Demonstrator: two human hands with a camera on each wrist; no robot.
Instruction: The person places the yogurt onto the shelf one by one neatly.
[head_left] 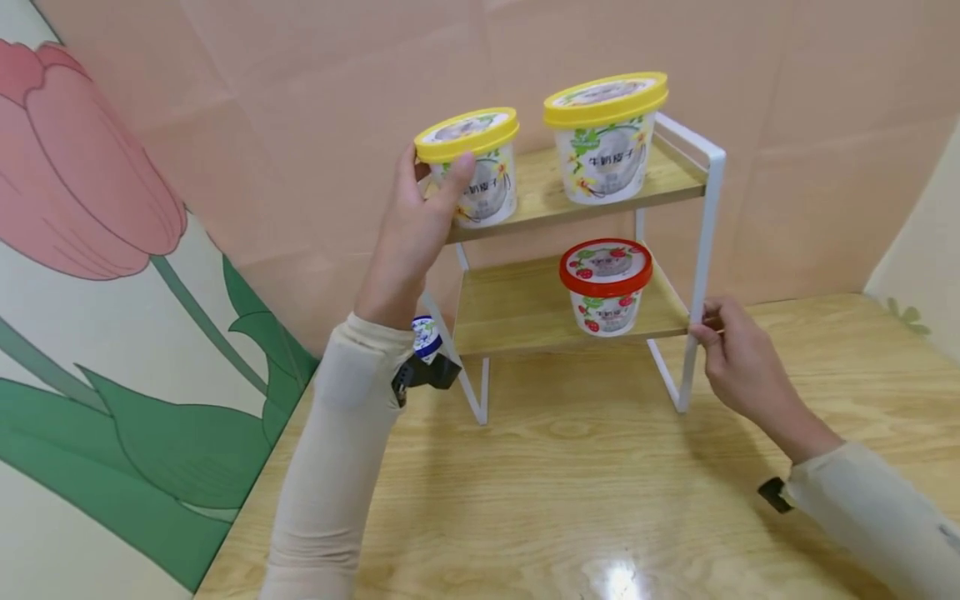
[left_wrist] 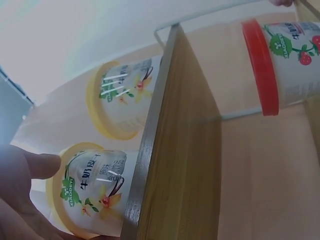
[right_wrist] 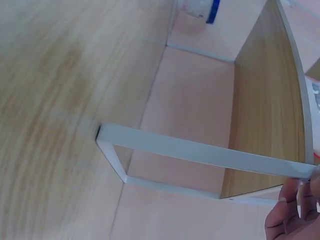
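Note:
My left hand point(head_left: 420, 225) grips a yellow-lidded tub point(head_left: 491, 187) at the left end of the upper shelf board point(head_left: 536, 175), thumb across its front. In the left wrist view the base of that tub point(left_wrist: 100, 192) meets the board's edge. Another yellow-lidded tub point(head_left: 607, 158) stands to its right on the same board. A red-lidded tub point(head_left: 606, 304) with strawberry pictures stands on the lower board point(head_left: 510, 304). My right hand point(head_left: 738, 358) holds the white right-hand frame post point(head_left: 701, 250) at the lower board's corner, fingers curled behind it.
The two-tier rack stands on a wooden table point(head_left: 570, 492) before a peach backdrop point(head_left: 322, 125). A blue-and-white tub point(head_left: 426, 335) sits behind the rack's left leg, partly hidden by my left wrist. A tulip-painted wall point(head_left: 82, 208) borders the left side.

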